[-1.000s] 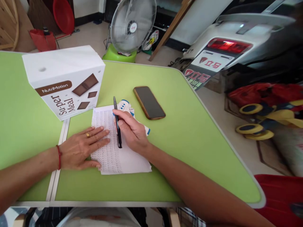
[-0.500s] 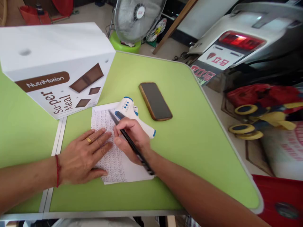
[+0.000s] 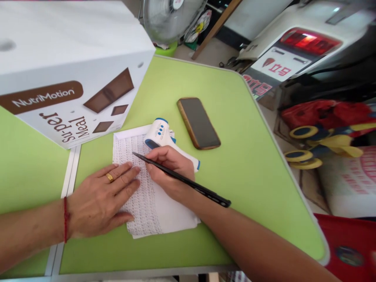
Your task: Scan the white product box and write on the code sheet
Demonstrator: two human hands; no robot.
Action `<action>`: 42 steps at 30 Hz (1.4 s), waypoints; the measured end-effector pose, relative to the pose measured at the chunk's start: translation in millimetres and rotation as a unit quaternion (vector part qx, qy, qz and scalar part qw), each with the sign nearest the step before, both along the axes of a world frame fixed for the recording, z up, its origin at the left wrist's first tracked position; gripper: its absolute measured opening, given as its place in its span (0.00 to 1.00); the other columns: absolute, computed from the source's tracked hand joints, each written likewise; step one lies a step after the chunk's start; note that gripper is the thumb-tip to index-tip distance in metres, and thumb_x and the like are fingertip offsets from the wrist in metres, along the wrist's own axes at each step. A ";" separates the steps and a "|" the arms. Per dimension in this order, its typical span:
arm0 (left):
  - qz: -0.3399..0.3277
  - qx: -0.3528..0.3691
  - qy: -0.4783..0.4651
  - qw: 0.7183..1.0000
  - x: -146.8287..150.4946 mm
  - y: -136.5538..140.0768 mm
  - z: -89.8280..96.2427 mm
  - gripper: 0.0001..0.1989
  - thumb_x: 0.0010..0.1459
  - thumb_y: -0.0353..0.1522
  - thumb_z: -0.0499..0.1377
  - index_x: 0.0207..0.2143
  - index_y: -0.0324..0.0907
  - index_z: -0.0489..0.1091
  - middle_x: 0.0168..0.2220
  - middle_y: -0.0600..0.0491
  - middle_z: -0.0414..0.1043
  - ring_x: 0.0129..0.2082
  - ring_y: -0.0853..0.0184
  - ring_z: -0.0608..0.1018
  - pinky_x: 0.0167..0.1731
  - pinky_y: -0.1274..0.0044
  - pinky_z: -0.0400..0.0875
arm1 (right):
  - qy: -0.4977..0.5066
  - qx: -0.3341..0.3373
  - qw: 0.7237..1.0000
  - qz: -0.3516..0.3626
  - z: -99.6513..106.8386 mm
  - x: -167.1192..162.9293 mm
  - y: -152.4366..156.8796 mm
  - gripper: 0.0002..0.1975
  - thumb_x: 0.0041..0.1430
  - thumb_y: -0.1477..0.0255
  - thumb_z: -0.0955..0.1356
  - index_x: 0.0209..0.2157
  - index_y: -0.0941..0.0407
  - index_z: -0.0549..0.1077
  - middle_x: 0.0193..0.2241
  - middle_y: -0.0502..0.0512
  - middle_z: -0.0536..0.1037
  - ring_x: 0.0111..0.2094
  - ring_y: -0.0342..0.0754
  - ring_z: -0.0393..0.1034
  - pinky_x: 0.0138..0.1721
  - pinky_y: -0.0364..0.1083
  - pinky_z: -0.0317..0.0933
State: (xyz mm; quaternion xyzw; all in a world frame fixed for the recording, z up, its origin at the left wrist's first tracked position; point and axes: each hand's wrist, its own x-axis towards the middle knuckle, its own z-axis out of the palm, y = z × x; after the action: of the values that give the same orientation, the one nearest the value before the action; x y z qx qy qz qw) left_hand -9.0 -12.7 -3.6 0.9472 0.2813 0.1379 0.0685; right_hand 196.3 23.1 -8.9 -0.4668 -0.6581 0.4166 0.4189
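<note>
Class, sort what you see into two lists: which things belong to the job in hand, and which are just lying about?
Part of the job:
- pen, held in the right hand
- paper, with the left hand resting on it

Just lying about:
- phone
- white-and-blue gadget
- box
- fan

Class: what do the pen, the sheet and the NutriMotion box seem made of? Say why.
Pen: probably smooth black plastic, with slight sheen. Sheet: matte paper, apparently, being thin with rows of writing. NutriMotion box: likely smooth printed cardboard, with flat faces and straight edges.
</note>
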 end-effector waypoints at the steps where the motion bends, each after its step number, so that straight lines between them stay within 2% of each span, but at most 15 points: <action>1: 0.000 0.001 0.000 1.000 -0.3 -0.2 0.2 0.26 0.65 0.42 0.54 0.56 0.29 0.65 0.61 0.36 0.61 0.61 0.50 0.66 0.57 0.60 0.65 | -0.007 0.005 1.000 0.000 -1.8 0.4 -0.3 0.05 0.52 0.77 0.67 0.31 0.54 0.70 0.22 0.45 0.75 0.21 0.39 0.67 0.22 0.41 0.64; 7: 0.002 0.007 0.001 1.000 -0.9 -1.1 0.1 0.26 0.65 0.42 0.54 0.56 0.29 0.65 0.61 0.36 0.61 0.61 0.50 0.66 0.58 0.60 0.65 | -0.034 0.044 0.998 -0.008 -9.6 1.3 0.2 0.04 0.52 0.77 0.67 0.28 0.53 0.72 0.22 0.46 0.74 0.23 0.41 0.68 0.24 0.42 0.65; 18: 0.006 0.005 -0.006 1.000 2.1 -3.0 0.4 0.25 0.64 0.40 0.55 0.55 0.28 0.65 0.60 0.35 0.62 0.61 0.50 0.66 0.58 0.61 0.64 | -0.049 0.082 0.995 -0.007 -3.0 -7.1 2.0 0.05 0.53 0.78 0.66 0.27 0.54 0.71 0.20 0.44 0.74 0.21 0.40 0.67 0.22 0.40 0.64; 32: 0.007 0.003 0.002 1.000 1.2 -2.8 -1.7 0.26 0.64 0.41 0.55 0.56 0.28 0.64 0.61 0.35 0.61 0.62 0.49 0.65 0.59 0.60 0.63 | -0.066 0.069 0.995 0.007 -4.5 -5.2 1.4 0.05 0.52 0.77 0.66 0.27 0.53 0.71 0.20 0.45 0.74 0.20 0.41 0.67 0.22 0.42 0.65; 38: 0.005 0.010 -0.001 1.000 1.1 -2.7 -1.3 0.26 0.64 0.41 0.54 0.55 0.29 0.65 0.60 0.36 0.62 0.61 0.50 0.66 0.58 0.60 0.64 | -0.073 0.078 0.994 -0.026 -4.1 -6.3 1.7 0.05 0.52 0.77 0.65 0.27 0.54 0.71 0.19 0.45 0.74 0.21 0.40 0.68 0.23 0.40 0.65; 42: 0.004 0.008 -0.001 1.000 0.7 -2.7 -0.7 0.26 0.64 0.41 0.55 0.55 0.28 0.65 0.60 0.35 0.62 0.61 0.50 0.66 0.58 0.60 0.64 | -0.069 0.077 0.995 -0.003 -2.7 -6.3 1.8 0.05 0.52 0.77 0.66 0.27 0.54 0.71 0.19 0.45 0.74 0.20 0.40 0.68 0.22 0.40 0.65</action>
State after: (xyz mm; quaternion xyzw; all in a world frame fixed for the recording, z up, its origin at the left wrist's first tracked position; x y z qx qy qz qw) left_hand -8.3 -15.5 -4.3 0.9464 0.2843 0.1410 0.0607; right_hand 189.9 24.9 -11.6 -0.4629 -0.7142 0.3306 0.4078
